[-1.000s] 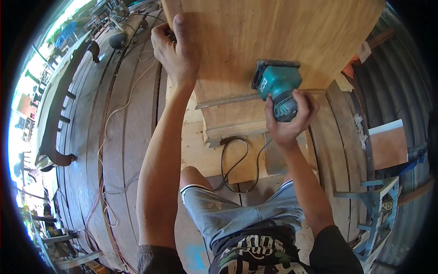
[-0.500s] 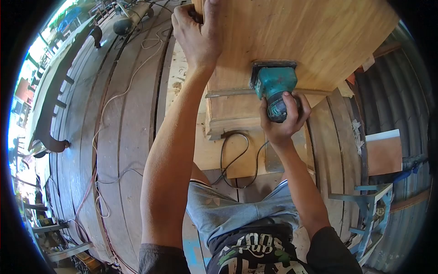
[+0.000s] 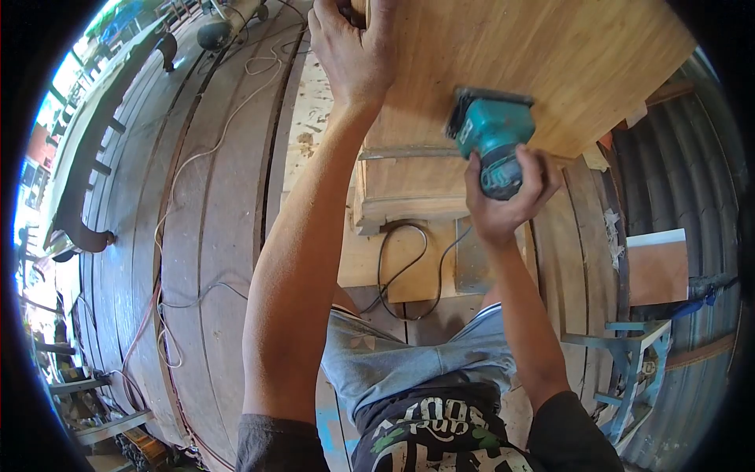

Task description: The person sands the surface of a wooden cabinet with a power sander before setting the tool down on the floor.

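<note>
Sander (image 3: 489, 126) sits flat on the wooden board (image 3: 550, 63), gripped from below by the right hand (image 3: 507, 197). Left hand (image 3: 351, 49) clutches the board's left edge, well apart from it.

Floor (image 3: 220, 236): dark wooden planks ran lengthwise under everything.
Plywood sheet (image 3: 409, 271): lay flat on the floor, directly below the wooden cabinet (image 3: 409, 185).
Black cord (image 3: 401, 271): looped on the plywood sheet, just below the cabinet's base.
Pale cables (image 3: 197, 181): trailed along the planks, well left of the cabinet.
Blue metal frame (image 3: 637, 354): stood on the floor, right of the cabinet.
</note>
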`<state>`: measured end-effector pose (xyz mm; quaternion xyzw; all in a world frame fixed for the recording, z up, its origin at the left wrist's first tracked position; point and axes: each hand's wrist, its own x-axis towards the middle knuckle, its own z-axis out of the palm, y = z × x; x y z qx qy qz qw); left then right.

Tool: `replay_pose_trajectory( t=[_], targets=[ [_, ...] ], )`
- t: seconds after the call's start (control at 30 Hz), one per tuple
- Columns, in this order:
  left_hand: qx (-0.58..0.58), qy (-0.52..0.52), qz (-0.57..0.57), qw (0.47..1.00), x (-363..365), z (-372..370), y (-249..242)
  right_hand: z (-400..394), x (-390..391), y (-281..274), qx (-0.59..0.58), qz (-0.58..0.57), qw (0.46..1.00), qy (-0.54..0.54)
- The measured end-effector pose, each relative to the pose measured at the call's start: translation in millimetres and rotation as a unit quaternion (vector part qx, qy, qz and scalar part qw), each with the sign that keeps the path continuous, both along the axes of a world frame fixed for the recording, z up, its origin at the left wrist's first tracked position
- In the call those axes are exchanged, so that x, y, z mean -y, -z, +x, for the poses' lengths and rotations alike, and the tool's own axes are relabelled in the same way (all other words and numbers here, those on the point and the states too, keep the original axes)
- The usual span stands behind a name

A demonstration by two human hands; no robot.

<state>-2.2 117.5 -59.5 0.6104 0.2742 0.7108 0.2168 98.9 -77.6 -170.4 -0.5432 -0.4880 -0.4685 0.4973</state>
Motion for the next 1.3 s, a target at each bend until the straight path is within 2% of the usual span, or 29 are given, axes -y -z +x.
replay_pose_trajectory(
  t=[0.07,0.17,0.4,0.6,0.8,0.87,1.0,1.07,1.17,1.3],
  targets=[
    [0.003,0.008,-0.015,1.0,1.1,-0.5,-0.5,1.7,1.0,26.3,-0.002,-0.009,1.0,-0.008],
    [-0.008,-0.002,-0.013,1.0,0.0,-0.2,0.4,-0.3,1.0,31.8,-0.007,-0.021,1.0,-0.017],
    [0.012,0.015,-0.001,1.0,0.8,-0.5,0.1,-9.0,-5.7,-9.8,-0.009,0.011,1.0,-0.007],
    [0.007,0.014,-0.019,1.0,2.2,-0.7,0.2,-12.1,-4.0,36.5,-0.025,-0.021,0.999,-0.013],
    [0.008,0.036,-0.028,0.999,4.5,-2.8,0.8,-23.4,-13.5,1.0,-0.03,0.012,0.999,-0.014],
    [-0.01,0.063,-0.028,0.998,5.2,-7.9,-2.5,-24.1,-15.0,-1.1,-0.019,0.008,1.0,-0.02],
    [-0.035,0.059,-0.009,0.998,-4.5,-11.9,-0.9,-30.9,-14.4,31.1,-0.039,0.001,0.999,-0.016],
    [-0.088,0.075,0.01,0.993,-9.1,-17.7,-3.4,-30.3,-13.2,39.9,-0.048,-0.01,0.999,-0.016],
    [-0.141,0.091,0.036,0.985,-24.3,-24.3,-4.6,-34.0,-16.6,23.2,-0.04,-0.018,0.999,-0.004],
    [-0.184,0.117,0.009,0.976,-24.4,-32.6,-11.7,-43.8,-23.5,-0.4,-0.039,0.005,0.999,-0.016]
  ],
)
